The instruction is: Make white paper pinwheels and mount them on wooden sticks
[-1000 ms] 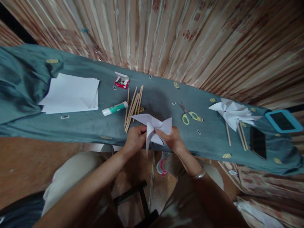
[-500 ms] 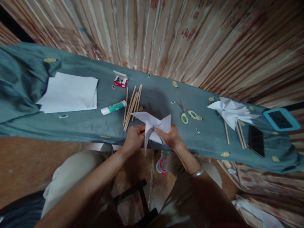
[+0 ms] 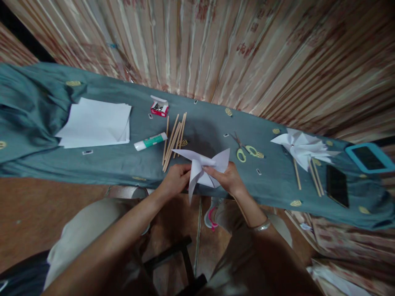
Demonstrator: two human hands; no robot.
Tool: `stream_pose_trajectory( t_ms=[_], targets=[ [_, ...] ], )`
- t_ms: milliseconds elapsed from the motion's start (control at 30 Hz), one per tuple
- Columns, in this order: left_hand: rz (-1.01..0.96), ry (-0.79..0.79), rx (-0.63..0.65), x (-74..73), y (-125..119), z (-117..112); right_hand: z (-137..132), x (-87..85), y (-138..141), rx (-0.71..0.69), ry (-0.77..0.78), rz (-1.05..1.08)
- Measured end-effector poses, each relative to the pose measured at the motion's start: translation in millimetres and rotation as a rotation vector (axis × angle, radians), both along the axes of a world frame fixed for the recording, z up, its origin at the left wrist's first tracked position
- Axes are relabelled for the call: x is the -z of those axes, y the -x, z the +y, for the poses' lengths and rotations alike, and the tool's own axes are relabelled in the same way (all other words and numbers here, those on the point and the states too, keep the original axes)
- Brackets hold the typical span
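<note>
A white paper pinwheel (image 3: 197,168) with folded, curved blades is held between both hands above the table's near edge. My left hand (image 3: 178,179) grips its left side, fingers closed and partly hidden behind the paper. With the thumb pressed on the pinwheel's centre, my right hand (image 3: 227,177) closes round its right side. Just beyond my left hand lie several thin wooden sticks (image 3: 173,142). Scissors (image 3: 243,149) with pale green handles rest beyond my right hand, blades pointing away.
On the green cloth (image 3: 101,168) lie a stack of white paper (image 3: 97,123), a glue stick (image 3: 151,141) and an opened red box (image 3: 159,107) of small metal pieces. To the right are finished-looking pinwheels (image 3: 304,146) on sticks, a dark phone (image 3: 337,185) and a blue-framed tablet (image 3: 368,158).
The right hand has shifted slightly right with its side of the pinwheel, and the blades look a little more spread. The camera view has moved slightly. Both hands keep their hold.
</note>
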State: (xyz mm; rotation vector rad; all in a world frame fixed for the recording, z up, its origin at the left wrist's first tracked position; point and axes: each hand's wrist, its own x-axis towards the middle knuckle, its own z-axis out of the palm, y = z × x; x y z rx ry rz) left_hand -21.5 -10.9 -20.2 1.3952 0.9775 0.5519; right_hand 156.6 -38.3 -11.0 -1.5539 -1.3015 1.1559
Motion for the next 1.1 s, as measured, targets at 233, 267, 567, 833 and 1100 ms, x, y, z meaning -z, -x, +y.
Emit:
stream_pose_trajectory(
  t_ms=[233,267,567,833,1100],
  targets=[
    [0.185,-0.196,0.048,-8.3,7.4,-3.5,-0.1,0.2,2.1,-0.002,0.036,0.034],
    [0.194,-0.204,0.053,-9.2,7.9,-4.2,0.0,-0.4,2.4,-0.001,0.042,0.038],
    [0.107,-0.225,0.018,-0.3,5.3,-12.0,-1.8,-4.1,1.9,-0.033,0.058,0.039],
    [0.093,-0.285,0.017,3.9,4.8,-13.4,-4.2,-0.3,3.2,-0.005,0.11,-0.002],
    [0.117,-0.289,0.011,2.7,3.9,-16.4,-4.1,-0.3,3.1,-0.006,0.124,-0.095]
  ],
)
